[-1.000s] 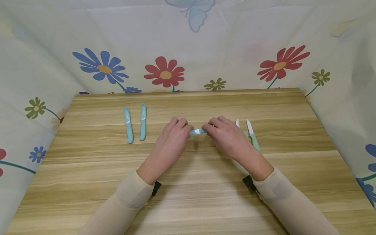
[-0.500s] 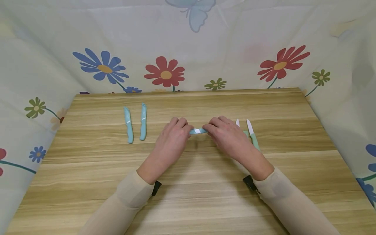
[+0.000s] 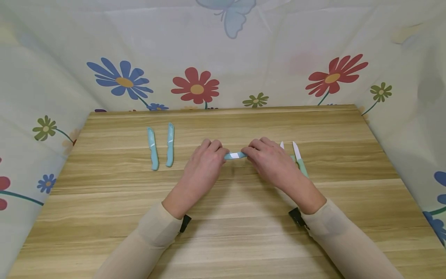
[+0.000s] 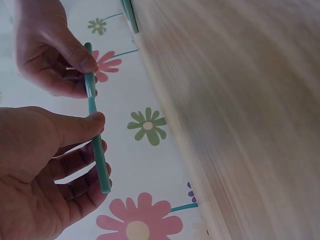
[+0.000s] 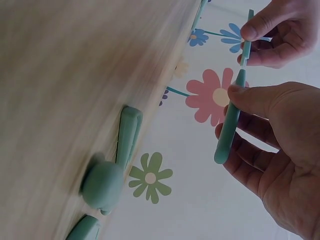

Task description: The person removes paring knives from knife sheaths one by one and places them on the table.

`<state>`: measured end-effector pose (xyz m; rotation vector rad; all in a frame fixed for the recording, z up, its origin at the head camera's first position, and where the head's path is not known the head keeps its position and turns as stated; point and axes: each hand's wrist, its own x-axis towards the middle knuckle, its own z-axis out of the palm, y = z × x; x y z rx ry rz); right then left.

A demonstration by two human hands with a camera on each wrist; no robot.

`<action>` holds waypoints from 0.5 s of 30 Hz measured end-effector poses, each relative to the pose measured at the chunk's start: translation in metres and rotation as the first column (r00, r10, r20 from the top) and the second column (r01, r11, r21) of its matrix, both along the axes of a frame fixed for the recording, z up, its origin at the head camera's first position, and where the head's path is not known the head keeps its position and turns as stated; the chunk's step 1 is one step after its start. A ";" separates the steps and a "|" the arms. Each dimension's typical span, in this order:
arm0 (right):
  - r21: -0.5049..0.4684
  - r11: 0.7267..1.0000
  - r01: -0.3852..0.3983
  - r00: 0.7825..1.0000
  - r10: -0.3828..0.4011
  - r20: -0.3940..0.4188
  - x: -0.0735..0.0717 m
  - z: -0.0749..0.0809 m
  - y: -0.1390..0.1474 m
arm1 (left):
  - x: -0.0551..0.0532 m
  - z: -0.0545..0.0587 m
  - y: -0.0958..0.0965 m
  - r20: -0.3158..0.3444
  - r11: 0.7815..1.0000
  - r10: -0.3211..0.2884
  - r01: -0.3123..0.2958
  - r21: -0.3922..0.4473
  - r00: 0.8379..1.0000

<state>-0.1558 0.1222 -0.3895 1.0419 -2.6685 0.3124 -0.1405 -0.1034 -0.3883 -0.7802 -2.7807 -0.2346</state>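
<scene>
Above the wood-grained counter (image 3: 237, 248), I see one slim blue knife (image 3: 235, 155): the left hand (image 3: 204, 163) pinches its flat end (image 4: 102, 169), the right hand (image 3: 273, 162) its rounded handle (image 5: 229, 131), and a pale strip (image 3: 234, 155) shows between. Two more blue knives (image 3: 170, 146), curved in shape, lie at left; near the right hand, green knives (image 3: 302, 168) show pointed white blades (image 3: 296, 150).

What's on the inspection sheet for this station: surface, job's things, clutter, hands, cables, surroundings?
Surface: tabletop, light wood grain.
Job's things: held blue knife, pale blade section showing mid-length.
Clutter: other knives only. Two sheathed blue knives at left; green-handled knife at right, blade bare; second bare blade beside it, partly hidden.
Hands: left hand and right hand grip the held blue knife from opposite ends.
Cables: nothing seen.
Surroundings: floral-printed backdrop behind and at both sides.
</scene>
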 end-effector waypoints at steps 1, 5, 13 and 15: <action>0.001 1.000 0.000 1.000 0.000 -0.002 0.000 0.000 0.000 | 0.000 0.000 0.000 0.001 1.000 0.001 -0.001 -0.002 1.000; -0.001 1.000 -0.002 1.000 0.002 -0.009 -0.001 0.000 0.001 | 0.000 0.000 -0.001 -0.001 1.000 0.006 -0.006 -0.006 1.000; -0.003 1.000 -0.002 1.000 0.002 -0.020 -0.002 0.000 0.004 | 0.000 0.002 -0.001 -0.008 1.000 0.009 -0.009 0.000 1.000; -0.005 1.000 0.000 1.000 0.000 -0.021 -0.002 0.000 0.004 | 0.000 0.001 -0.002 -0.009 1.000 0.010 -0.010 0.002 1.000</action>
